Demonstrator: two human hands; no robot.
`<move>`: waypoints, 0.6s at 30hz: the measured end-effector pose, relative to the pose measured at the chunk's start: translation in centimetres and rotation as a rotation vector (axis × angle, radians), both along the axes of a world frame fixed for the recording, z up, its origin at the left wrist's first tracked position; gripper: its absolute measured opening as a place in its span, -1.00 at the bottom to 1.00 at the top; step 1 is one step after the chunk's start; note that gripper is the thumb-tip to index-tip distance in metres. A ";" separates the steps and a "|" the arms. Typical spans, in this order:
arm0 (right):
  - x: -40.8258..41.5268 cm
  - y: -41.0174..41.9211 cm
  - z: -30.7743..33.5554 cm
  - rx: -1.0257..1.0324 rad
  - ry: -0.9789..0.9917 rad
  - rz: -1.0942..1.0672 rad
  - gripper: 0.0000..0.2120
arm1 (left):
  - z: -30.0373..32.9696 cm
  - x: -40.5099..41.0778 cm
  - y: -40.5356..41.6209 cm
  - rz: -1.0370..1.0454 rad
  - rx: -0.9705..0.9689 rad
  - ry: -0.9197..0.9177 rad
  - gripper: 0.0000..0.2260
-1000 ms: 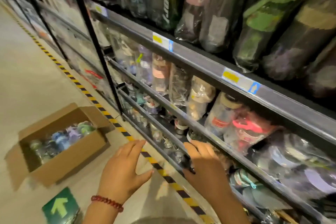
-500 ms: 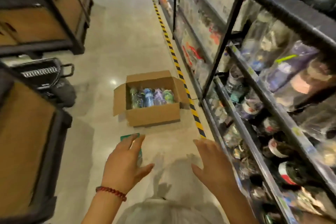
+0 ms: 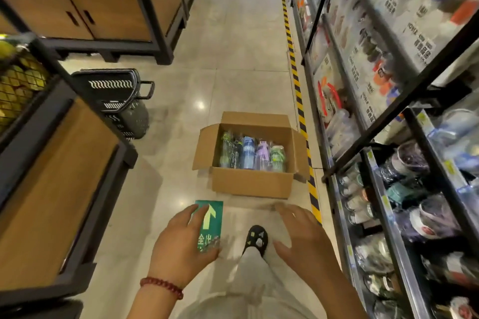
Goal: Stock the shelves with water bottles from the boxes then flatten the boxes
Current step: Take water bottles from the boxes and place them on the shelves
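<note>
Low in the head view, above pale tiled floor (image 3: pixel 233 59), the left hand (image 3: pixel 181 243) and the right hand (image 3: pixel 305 238) are held out with fingers spread and relaxed, gripping nothing. A red beaded bracelet (image 3: pixel 162 286) circles the left wrist. Between the hands a dark slipper with small charms (image 3: pixel 256 239) shows on one foot.

Just beyond the fingertips, apart from both hands, the open brown cardboard box (image 3: pixel 250 184) sits on the floor with all four flaps up, its right side near the yellow-and-black striped floor tape (image 3: pixel 295 77). One row of plastic-wrapped water bottles (image 3: pixel 252 154) lies inside: dark, blue, lilac and green.

My judgement is that stocking is only partly done. The black metal shelving along the right edge of the aisle (image 3: pixel 383 189) already carries many wrapped bottles, yet this box holds stock and is nowhere near flattening. Emptying it and collapsing it are both left; no other box is in sight.

Readable writing is scarce. A green floor sticker with a pale arrow (image 3: pixel 210 217), partly under the left hand, shows Chinese characters, seemingly part of an exit sign. Packages high on the shelving bear Chinese text too blurred to read, and bottle labels are illegible.

A black plastic shopping basket (image 3: pixel 116 96) stands by the wood-panelled display units on the left (image 3: pixel 59 176).
</note>
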State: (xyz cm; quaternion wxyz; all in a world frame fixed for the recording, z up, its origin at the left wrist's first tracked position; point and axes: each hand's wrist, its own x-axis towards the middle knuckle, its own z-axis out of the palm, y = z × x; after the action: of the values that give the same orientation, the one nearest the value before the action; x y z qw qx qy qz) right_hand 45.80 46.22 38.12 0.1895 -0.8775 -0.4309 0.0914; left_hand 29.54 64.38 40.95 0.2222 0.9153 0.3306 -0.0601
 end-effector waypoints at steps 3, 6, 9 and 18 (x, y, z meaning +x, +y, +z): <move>5.9 3.5 1.0 0.043 0.016 0.001 -0.38 | 0.9 5.6 3.2 -0.020 0.026 0.002 -0.23; 11.1 6.4 2.9 0.078 0.025 -0.022 -0.39 | 2.2 11.2 6.3 -0.048 0.068 -0.034 -0.25; 15.3 8.3 3.9 0.069 0.041 -0.017 -0.37 | 3.0 16.9 8.6 -0.063 0.083 -0.049 -0.28; 22.6 11.5 -0.1 -0.123 0.231 -0.025 -0.41 | 0.1 25.8 11.8 -0.071 0.004 0.034 -0.32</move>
State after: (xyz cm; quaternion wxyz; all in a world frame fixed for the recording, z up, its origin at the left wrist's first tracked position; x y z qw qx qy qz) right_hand 68.35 57.74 38.07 0.1850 -0.8764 -0.3888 0.2156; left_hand 55.35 76.23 41.08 0.2125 0.9257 0.3017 -0.0829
